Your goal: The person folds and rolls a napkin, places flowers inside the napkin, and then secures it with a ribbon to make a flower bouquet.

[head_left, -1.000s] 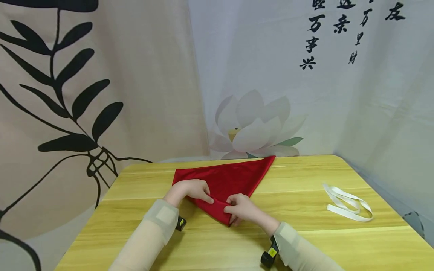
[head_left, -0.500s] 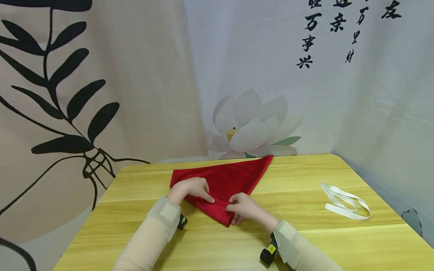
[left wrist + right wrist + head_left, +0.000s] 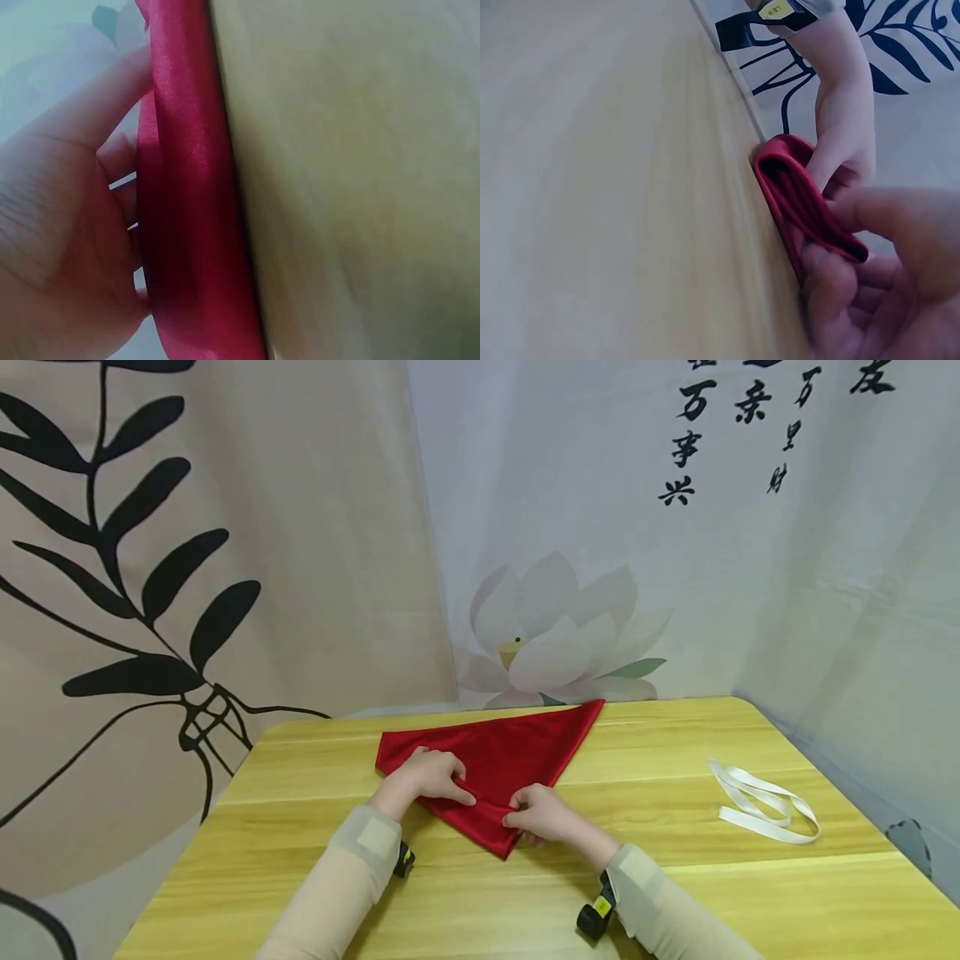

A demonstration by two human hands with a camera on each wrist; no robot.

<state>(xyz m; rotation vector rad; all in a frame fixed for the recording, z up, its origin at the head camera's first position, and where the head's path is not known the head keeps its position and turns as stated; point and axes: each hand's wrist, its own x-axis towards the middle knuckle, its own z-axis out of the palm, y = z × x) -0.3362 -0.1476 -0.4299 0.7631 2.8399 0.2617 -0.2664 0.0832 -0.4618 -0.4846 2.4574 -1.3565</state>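
A shiny red cloth lies on the wooden table, its far corner pointing to the back right and its near edge folded over. My left hand pinches the fold on its left part, thumb on top. At the fold's right end, my right hand holds the cloth between thumb and fingers. In the right wrist view the rolled layers of the red cloth show edge-on between thumb and fingers. The left wrist view has the folded band of cloth running beside my left palm, fingers partly hidden behind it.
A loosely looped white ribbon lies on the right side of the wooden table. Behind the table hangs a printed curtain with leaves, a lotus and characters. Each wrist carries a black camera.
Both hands keep their hold on the fold and have shifted only slightly. The right hand's lower fingers have drawn up a little. The view has moved a little.
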